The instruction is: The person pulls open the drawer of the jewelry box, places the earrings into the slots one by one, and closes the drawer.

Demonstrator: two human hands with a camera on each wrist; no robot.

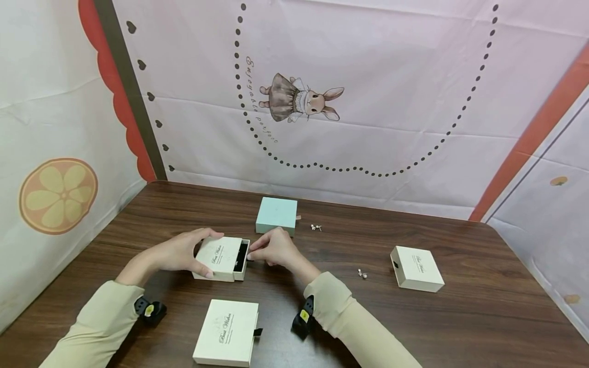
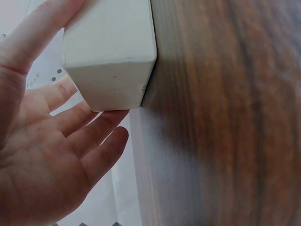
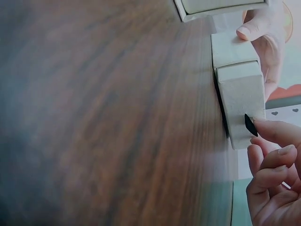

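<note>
My left hand grips the sleeve of a cream gift box, thumb along the near side and fingers along the far side. The left wrist view shows its blank end on the table between thumb and fingers. The box's drawer is partly out to the right, and its black lining shows. My right hand pinches the drawer's right end, beside a black ribbon tab; whether the tab itself is pinched I cannot tell. Something tiny and pale lies in the drawer, too small to make out.
Closed cream boxes stand nearer the front and at the right. A mint-green box stands behind my right hand. Small pearl-like earrings lie by the green box and left of the right-hand box. A printed cloth hangs behind.
</note>
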